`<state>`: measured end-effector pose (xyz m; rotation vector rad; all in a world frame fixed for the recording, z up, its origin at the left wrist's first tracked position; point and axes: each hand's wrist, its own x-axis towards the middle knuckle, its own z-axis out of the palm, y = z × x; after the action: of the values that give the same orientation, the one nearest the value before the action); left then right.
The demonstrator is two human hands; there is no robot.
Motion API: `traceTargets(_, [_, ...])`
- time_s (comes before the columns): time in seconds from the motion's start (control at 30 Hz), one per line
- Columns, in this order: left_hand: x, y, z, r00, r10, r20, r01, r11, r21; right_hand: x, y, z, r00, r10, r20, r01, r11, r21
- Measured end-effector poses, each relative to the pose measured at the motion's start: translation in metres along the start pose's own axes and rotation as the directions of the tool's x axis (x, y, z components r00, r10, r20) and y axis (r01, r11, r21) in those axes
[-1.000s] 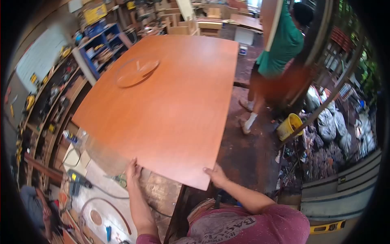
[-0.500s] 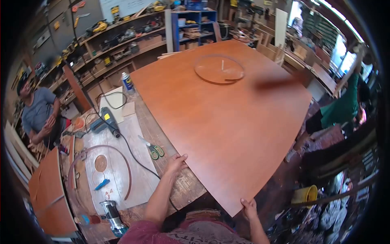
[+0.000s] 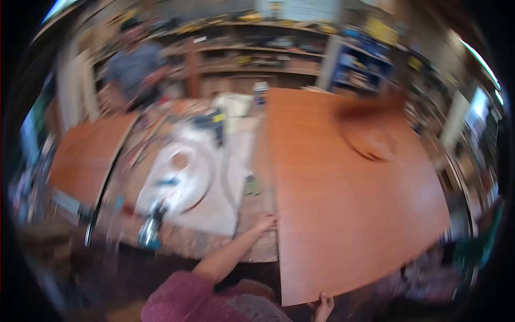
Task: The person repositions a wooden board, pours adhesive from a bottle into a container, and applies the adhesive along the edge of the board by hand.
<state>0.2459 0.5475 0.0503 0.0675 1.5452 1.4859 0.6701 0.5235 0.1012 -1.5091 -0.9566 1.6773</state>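
Observation:
A large reddish-brown wood panel (image 3: 343,214) lies over the right part of the workbench, its near corner sticking out past the bench. My left hand (image 3: 266,221) grips the panel's left edge. At the near corner my right hand (image 3: 323,307) holds the front edge, thumb on top and fingers mostly hidden beneath. A curved strip bent into a ring (image 3: 370,156) rests on the far part of the panel, blurred. Green-handled scissors (image 3: 252,186) lie on the bench just beyond my left hand.
On the bench are a heat gun (image 3: 212,123), a teal power tool (image 3: 150,231), a white board (image 3: 217,222) and a spray can (image 3: 260,93). Another brown panel (image 3: 88,155) stands at left. A person in grey (image 3: 134,70) is behind the bench; shelves (image 3: 257,70) line the wall.
My view has swung left, so the bench and panel appear further right and the picture is blurred. Both hands keep hold of the panel's edges.

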Motion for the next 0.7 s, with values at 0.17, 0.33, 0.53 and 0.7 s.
traceTargets(0.17, [-0.051,-0.049,-0.003,0.921,0.362,-0.146,-0.341,0.928,0.154,0.052,0.001,-0.074,0.988,-0.045,-0.148,0.043,0.999,-0.012])
traceTargets(0.33, [-0.15,-0.08,-0.005,0.832,0.51,-0.218,-0.457,0.853,0.253,0.126,-0.018,-0.132,0.886,-0.442,-0.14,0.409,0.887,-0.213])
traceTargets(0.53, [-0.255,-0.095,-0.029,0.899,0.358,-0.251,-0.293,0.919,0.263,0.128,-0.058,-0.109,0.662,-0.749,-0.027,0.642,0.586,-0.495])
traceTargets(0.7, [-0.307,-0.103,-0.05,0.748,0.597,-0.288,-0.496,0.793,0.355,0.114,-0.066,-0.049,0.737,-0.629,0.249,0.676,0.672,-0.302])
